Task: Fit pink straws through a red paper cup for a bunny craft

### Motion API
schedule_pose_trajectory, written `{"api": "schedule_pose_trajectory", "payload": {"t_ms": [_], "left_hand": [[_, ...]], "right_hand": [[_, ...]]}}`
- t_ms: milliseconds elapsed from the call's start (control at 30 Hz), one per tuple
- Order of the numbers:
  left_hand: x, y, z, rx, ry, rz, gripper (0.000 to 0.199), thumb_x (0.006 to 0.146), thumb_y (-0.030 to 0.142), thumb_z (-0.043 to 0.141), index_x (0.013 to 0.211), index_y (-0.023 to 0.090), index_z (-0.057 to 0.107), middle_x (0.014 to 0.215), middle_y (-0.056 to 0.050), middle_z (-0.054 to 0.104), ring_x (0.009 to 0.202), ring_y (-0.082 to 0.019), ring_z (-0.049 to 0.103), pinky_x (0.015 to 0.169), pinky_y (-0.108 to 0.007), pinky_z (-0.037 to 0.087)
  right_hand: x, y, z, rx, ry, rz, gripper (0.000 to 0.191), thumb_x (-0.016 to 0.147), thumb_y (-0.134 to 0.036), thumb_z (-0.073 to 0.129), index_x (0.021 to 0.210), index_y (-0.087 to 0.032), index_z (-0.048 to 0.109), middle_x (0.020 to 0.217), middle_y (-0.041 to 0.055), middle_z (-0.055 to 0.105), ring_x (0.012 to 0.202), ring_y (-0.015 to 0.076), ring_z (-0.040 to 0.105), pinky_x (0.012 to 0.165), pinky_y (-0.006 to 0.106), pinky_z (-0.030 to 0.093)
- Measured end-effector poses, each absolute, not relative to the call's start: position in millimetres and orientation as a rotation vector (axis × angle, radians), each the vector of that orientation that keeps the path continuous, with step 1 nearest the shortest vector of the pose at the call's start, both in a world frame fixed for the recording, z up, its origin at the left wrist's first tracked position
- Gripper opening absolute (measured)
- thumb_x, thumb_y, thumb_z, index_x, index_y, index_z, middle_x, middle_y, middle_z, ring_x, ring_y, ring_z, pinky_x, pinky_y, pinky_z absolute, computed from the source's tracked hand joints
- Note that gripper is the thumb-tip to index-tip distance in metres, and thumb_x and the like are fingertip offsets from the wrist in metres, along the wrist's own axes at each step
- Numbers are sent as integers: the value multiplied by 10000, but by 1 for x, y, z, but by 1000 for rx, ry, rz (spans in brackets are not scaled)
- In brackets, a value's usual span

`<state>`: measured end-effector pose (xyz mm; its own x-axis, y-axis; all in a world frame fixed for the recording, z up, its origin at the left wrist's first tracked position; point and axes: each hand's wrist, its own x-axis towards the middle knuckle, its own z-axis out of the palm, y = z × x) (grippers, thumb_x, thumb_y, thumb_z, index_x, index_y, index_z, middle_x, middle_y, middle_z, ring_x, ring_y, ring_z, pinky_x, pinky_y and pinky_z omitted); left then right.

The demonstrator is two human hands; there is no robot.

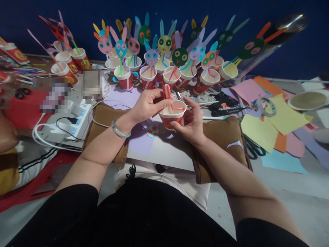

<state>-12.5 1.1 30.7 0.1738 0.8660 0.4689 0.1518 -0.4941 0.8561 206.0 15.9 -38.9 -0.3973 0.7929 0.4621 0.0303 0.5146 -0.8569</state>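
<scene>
My right hand (pixel 193 123) is wrapped round the side of a red paper cup (pixel 168 120) with a white rim, held upright above the table. Between the thumb and fingers of my left hand (pixel 147 105) is a red drinking straw (pixel 167 93). It stands up over the cup, and a red bent piece runs across the opening to the far-right rim. Whether this is one straw or two I cannot tell. Below the cup lies a small light-blue paper disc (pixel 152 130) with orange eyes. A green bangle (pixel 120 129) circles my left wrist.
Several cups with paper rabbit heads on straws, one a dark green head (pixel 179 57), stand along the back. A white power strip (pixel 80 120) with cables lies left. Coloured paper (pixel 259 132), a tape roll (pixel 266 106) and scissors (pixel 253 148) lie right. Another person's arm (pixel 7 133) shows far left.
</scene>
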Motion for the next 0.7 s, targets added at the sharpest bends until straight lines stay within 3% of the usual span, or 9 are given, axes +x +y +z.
{"api": "schedule_pose_trajectory", "payload": {"t_ms": [233,433,567,700], "left_hand": [[-12,5,26,1846,949,1449,380,841,630,761,881,252,781,874,-25,739,878,-188,690,839,-394,559],[-8,0,28,1812,1003,1400,372,885,617,725,857,251,785,855,-22,729,862,-180,682,849,-387,546],[-7,-3,31,1830,1037,1360,394,878,624,730,854,235,786,870,-30,756,881,-194,692,902,-398,543],[-6,-3,32,1832,1080,1323,434,856,648,740,895,218,788,903,-56,779,916,-213,709,923,-394,550]], "right_hand": [[204,17,-35,-682,-1764,986,979,678,-685,880,1475,-309,454,1375,118,622,1249,350,660,1038,525,601],[202,13,-27,-690,-1774,1039,848,706,-660,878,1363,-274,505,1259,117,666,1055,281,714,877,439,648],[205,12,-32,-744,-1776,1144,1001,688,-692,875,1485,-324,393,1150,81,693,818,221,715,678,389,640],[208,12,-34,-734,-1776,1236,1146,688,-732,850,1585,-354,244,1146,68,708,749,203,719,620,370,626]]}}
